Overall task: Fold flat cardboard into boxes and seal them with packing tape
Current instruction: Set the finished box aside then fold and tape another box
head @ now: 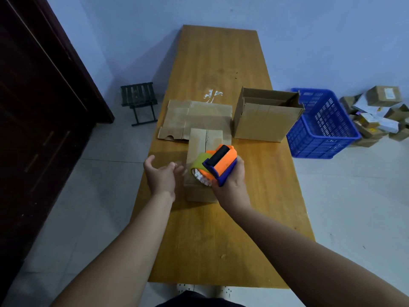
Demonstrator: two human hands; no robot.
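Midway, I judge. The small closed brown cardboard box [205,138] lies on the long wooden desk [221,240], its long axis and top seam running 12 to 6 o'clock, seemingly untaped. The right hand [230,185] wraps its fingers round the orange-and-blue tape dispenser [221,162] over the box's near end. The left hand [161,176] hovers at its 9, fingers loosely spread. The flat brown cardboard sheet [190,120] at 11 and the open-topped brown cardboard box [263,120] at 1 remain.

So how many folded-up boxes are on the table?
2: a closed box under the tape dispenser, and an open box at the table's right edge. None seems hidden.
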